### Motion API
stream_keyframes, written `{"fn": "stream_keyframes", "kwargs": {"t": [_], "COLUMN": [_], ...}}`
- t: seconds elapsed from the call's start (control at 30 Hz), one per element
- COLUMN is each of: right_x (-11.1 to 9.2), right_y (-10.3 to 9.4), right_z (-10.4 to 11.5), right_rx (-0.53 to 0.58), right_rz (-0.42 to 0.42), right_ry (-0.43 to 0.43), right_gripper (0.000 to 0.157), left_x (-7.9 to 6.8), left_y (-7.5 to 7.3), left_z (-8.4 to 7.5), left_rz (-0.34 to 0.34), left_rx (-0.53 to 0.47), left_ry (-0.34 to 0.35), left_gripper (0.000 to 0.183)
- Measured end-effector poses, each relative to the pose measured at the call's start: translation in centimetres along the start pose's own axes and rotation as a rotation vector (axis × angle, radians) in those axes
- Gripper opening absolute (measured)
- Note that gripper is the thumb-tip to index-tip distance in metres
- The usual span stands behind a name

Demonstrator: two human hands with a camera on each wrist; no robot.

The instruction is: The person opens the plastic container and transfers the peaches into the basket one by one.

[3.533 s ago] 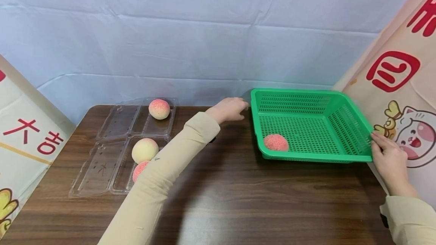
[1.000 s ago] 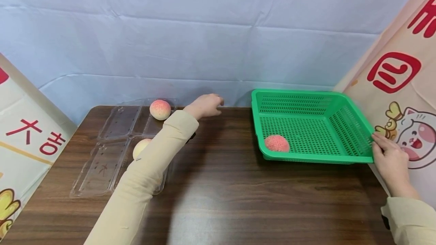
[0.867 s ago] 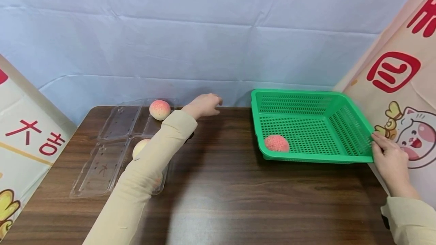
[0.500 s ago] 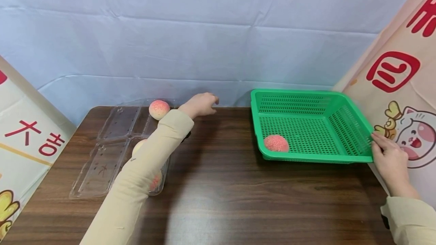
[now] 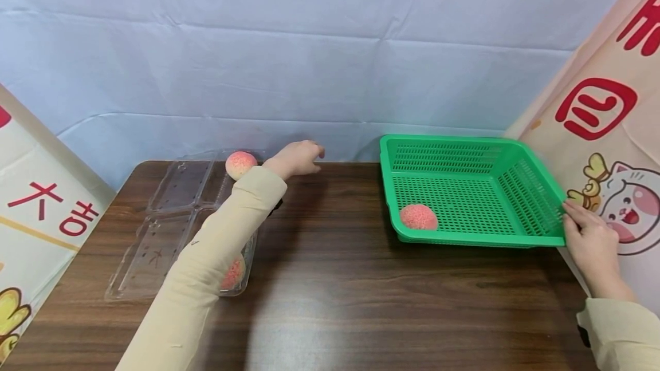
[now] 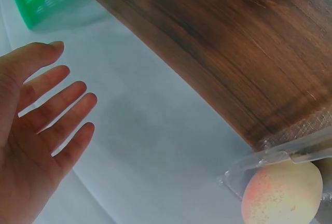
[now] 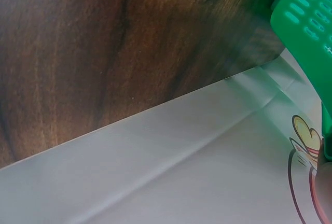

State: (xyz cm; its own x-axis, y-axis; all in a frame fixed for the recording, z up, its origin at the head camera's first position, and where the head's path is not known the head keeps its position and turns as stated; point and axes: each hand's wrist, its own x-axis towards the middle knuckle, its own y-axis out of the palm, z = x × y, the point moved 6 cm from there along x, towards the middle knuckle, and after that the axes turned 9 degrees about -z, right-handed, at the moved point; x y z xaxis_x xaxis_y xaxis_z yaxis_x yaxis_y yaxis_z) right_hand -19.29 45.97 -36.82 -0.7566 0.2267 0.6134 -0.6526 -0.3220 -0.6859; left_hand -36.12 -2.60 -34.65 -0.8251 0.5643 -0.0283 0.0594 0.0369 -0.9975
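Note:
My left hand (image 5: pixel 294 159) hovers near the table's back edge, just right of the clear plastic fruit box. Its loosely spread fingers hold nothing, as the left wrist view shows of the same hand (image 6: pixel 41 110). A pink and cream peach (image 5: pixel 240 165) sits in the back right compartment of the clear box (image 5: pixel 180 183). Another peach (image 5: pixel 234 273) lies at the front, partly behind my sleeve. My right hand (image 5: pixel 592 239) grips the right front corner of the green basket (image 5: pixel 474 238). One pink peach (image 5: pixel 419 217) rests in the basket's front left corner.
The brown wooden table (image 5: pixel 371 308) carries the box at left and the basket at right. A pale cloth backdrop (image 5: pixel 319 50) hangs behind the back edge. Printed banners stand at the left and right sides.
My left hand has moved left, away from the basket and towards the back peach. My sleeve now covers the pale peach, while the front peach shows beside it. The right hand stays put.

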Motion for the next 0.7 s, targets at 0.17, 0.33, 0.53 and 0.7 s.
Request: {"fn": "stream_keyframes", "kwargs": {"t": [0.17, 0.33, 0.53, 0.7], "right_x": [-0.1, 0.0, 0.0, 0.0], "right_y": [0.0, -0.1, -0.1, -0.1], "right_z": [0.0, 0.2, 0.3, 0.3], "right_rx": [-0.001, 0.007, 0.011, 0.007], "right_rz": [0.008, -0.002, 0.000, -0.002], "right_ry": [0.004, -0.005, -0.008, -0.008], "right_gripper": [0.036, 0.036, 0.036, 0.035], "left_x": [-0.2, -0.2, -0.4, -0.8], "left_y": [0.0, 0.0, -0.1, -0.3], "left_z": [0.5, 1.2, 1.8, 2.3], "left_rz": [-0.010, -0.036, -0.046, -0.046], "left_rx": [-0.012, -0.009, 0.000, -0.006], "left_ry": [-0.014, -0.013, -0.018, -0.032], "left_gripper": [0.037, 0.037, 0.037, 0.037]}}
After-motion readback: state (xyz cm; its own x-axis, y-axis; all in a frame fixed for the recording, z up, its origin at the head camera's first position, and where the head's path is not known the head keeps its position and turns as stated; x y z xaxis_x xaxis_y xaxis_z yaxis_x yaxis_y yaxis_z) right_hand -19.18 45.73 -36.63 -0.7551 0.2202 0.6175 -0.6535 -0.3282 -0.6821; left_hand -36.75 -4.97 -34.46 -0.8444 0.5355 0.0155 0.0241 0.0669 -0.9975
